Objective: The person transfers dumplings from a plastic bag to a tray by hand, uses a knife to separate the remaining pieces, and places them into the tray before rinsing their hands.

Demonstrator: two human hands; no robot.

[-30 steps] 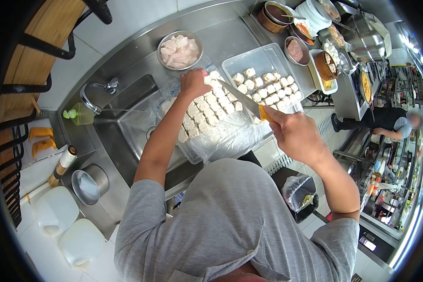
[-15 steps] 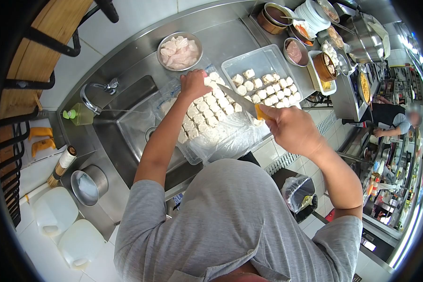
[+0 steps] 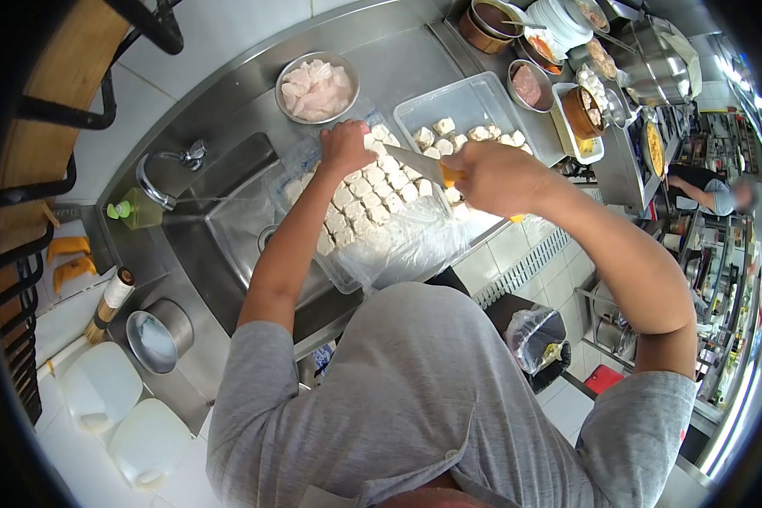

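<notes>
My right hand (image 3: 495,178) is wrapped round the yellow handle of a knife (image 3: 415,161). The blade points left, its tip among rows of white, rounded chunks (image 3: 370,196) close to my left hand. My left hand (image 3: 345,148) is bent over the far end of those rows, fingers curled against a white chunk; the fingertips are partly hidden. The chunks lie on a tray, with clear plastic film (image 3: 415,241) crumpled over the near side. Beyond the knife, more white chunks sit in a clear plastic container (image 3: 457,100), partly covered from view by my right hand.
A steel bowl of pale, sliced raw meat (image 3: 316,89) stands behind my left hand. To the left is a sink (image 3: 237,229) with a tap (image 3: 165,173). Bowls, pots and stacked plates (image 3: 559,30) fill the back right. A lined bin (image 3: 538,339) stands below; another person (image 3: 711,190) is at far right.
My right hand has moved left and slightly up with the knife, bringing its handle nearer the tray. My left hand stays in nearly the same place. The view has shifted slightly.
</notes>
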